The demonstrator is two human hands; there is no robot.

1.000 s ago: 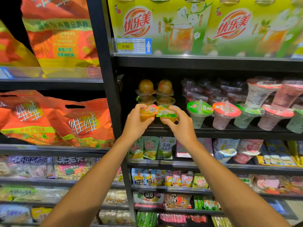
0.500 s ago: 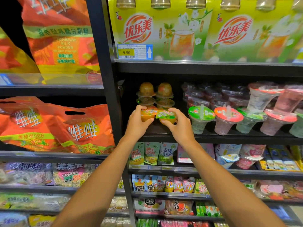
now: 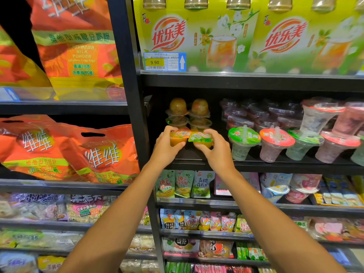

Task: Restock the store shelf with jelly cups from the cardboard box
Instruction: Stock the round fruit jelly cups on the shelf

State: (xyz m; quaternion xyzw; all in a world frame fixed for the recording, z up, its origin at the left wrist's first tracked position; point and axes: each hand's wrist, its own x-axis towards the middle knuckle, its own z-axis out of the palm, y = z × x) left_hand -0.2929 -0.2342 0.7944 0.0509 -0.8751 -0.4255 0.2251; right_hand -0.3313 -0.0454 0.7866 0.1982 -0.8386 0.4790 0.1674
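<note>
My left hand (image 3: 165, 147) grips an orange jelly cup (image 3: 179, 137) just above the front of the black shelf (image 3: 256, 164). Right beside it, my right hand (image 3: 215, 149) grips a second jelly cup with a green lid (image 3: 201, 137). The two cups touch each other. Behind them stand two stacks of jelly cups (image 3: 188, 113), the top ones turned dome up. The cardboard box is not in view.
Straw-topped dessert cups (image 3: 244, 142) stand right of my hands on the same shelf. A black upright post (image 3: 136, 123) borders the bay on the left, with orange soy-milk powder bags (image 3: 98, 154) beyond it. Green drink packs (image 3: 197, 42) fill the shelf above; snack pouches sit below.
Both hands with their cups have dropped slightly and moved deeper onto the shelf, closer to the stacked cups. My view has shifted downward a little.
</note>
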